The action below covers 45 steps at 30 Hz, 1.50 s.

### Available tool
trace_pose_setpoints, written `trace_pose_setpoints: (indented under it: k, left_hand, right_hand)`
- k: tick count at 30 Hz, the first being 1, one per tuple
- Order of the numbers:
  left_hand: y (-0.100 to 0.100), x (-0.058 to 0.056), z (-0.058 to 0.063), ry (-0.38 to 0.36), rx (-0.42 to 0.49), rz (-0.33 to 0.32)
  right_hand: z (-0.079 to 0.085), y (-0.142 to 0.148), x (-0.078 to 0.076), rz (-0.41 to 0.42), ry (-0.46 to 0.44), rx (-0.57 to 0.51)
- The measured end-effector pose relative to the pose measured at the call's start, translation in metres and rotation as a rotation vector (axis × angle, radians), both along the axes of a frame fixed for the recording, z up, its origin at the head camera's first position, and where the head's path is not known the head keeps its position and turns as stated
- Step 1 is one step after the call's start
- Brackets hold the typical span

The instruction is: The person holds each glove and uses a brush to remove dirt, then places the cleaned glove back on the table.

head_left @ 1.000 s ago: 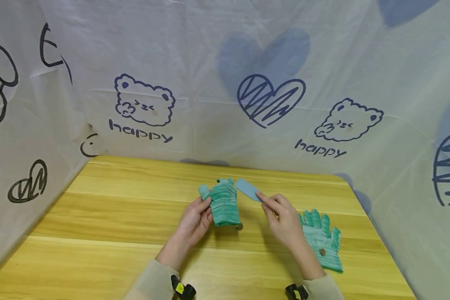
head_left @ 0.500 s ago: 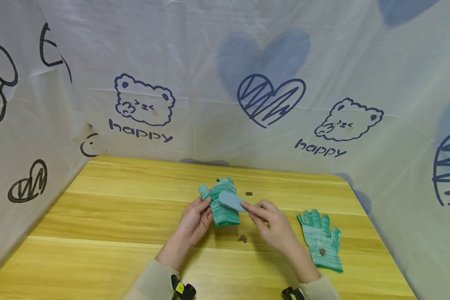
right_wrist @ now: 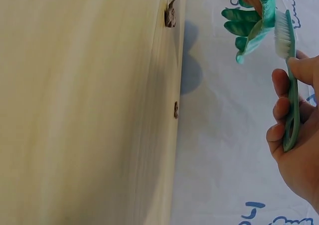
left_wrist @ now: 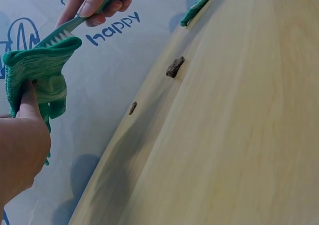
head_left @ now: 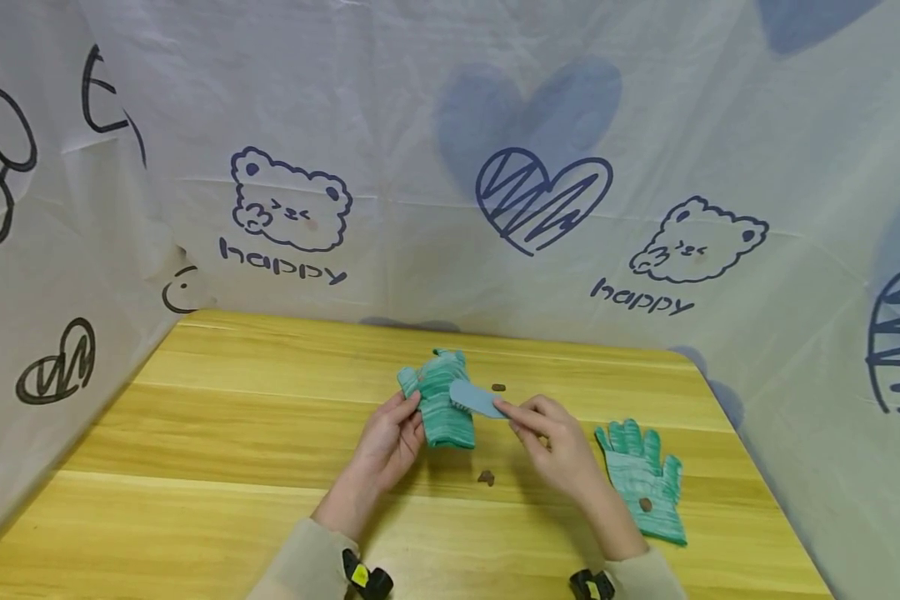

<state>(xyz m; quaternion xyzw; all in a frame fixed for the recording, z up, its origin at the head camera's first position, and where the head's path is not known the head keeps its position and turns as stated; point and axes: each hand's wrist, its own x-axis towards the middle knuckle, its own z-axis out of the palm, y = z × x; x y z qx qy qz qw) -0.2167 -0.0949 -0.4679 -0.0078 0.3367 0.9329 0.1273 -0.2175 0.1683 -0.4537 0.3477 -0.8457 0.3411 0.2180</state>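
My left hand [head_left: 392,437] grips a green knitted glove [head_left: 444,414] by its side and holds it up over the table, cuff toward me. A light blue-green brush [head_left: 477,400] with white bristles [right_wrist: 283,35] is in my right hand [head_left: 558,446], fingers wrapped round its handle [right_wrist: 293,110]. The brush head lies against the glove's right part, bristles facing the fabric. To the right, a second green glove [head_left: 648,475] lies flat on the table, fingers pointing away, with a brown bit [head_left: 646,504] on its palm.
Two brown crumbs lie on the wooden table [head_left: 217,417]: a larger clump [head_left: 486,477] nearer me and a smaller piece [head_left: 498,387] farther back. A printed white sheet [head_left: 405,150] hangs behind the table's far edge and along both sides.
The brush has moved left from beside the glove onto it, then slightly right. A brown lump at the cuff has dropped to the table. The left hand has barely moved.
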Motion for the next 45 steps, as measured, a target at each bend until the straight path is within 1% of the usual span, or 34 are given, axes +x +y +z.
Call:
trace_pose_setpoints:
  k: [3, 7, 10, 12, 17, 21, 24, 28, 33, 39, 42, 45]
  left_hand:
    - [0.000, 0.000, 0.001, -0.010, 0.021, 0.009]
    - [-0.002, -0.002, 0.003, -0.035, 0.049, 0.041]
    - [-0.003, -0.003, 0.003, -0.050, 0.069, 0.057]
    - [-0.003, -0.003, 0.003, -0.048, 0.073, 0.052]
    - [-0.004, -0.003, 0.003, -0.007, 0.048, 0.026]
    - [-0.003, -0.002, 0.003, 0.008, 0.030, 0.031]
    - [-0.002, -0.002, 0.004, 0.010, 0.026, 0.038]
    - [-0.001, -0.002, 0.004, 0.003, 0.036, 0.044]
    - [-0.001, -0.002, 0.004, -0.006, 0.055, 0.053]
    - [-0.002, -0.002, 0.004, -0.005, 0.071, 0.058]
    - [-0.002, -0.002, 0.004, -0.004, 0.070, 0.058]
    - [-0.002, -0.002, 0.004, 0.001, 0.056, 0.051]
  right_hand:
    - [-0.001, 0.003, -0.001, -0.032, -0.011, 0.010]
    - [-0.001, 0.008, -0.001, -0.114, -0.014, 0.031]
    - [0.000, 0.010, -0.001, -0.147, -0.013, 0.027]
    - [0.001, 0.009, -0.001, -0.142, -0.030, 0.014]
    - [0.004, 0.002, 0.003, -0.109, -0.085, 0.005]
    - [0.004, -0.004, 0.005, -0.072, -0.084, 0.010]
    - [0.002, -0.006, 0.005, -0.063, -0.093, 0.005]
    - [-0.001, -0.004, 0.004, -0.095, -0.107, 0.005]
    - [-0.003, -0.001, 0.003, -0.135, -0.097, 0.034]
    - [-0.002, 0.001, 0.002, -0.209, -0.119, 0.036]
    - [0.001, 0.001, 0.004, -0.218, -0.133, 0.017]
    - [0.005, -0.003, 0.007, -0.196, -0.122, -0.002]
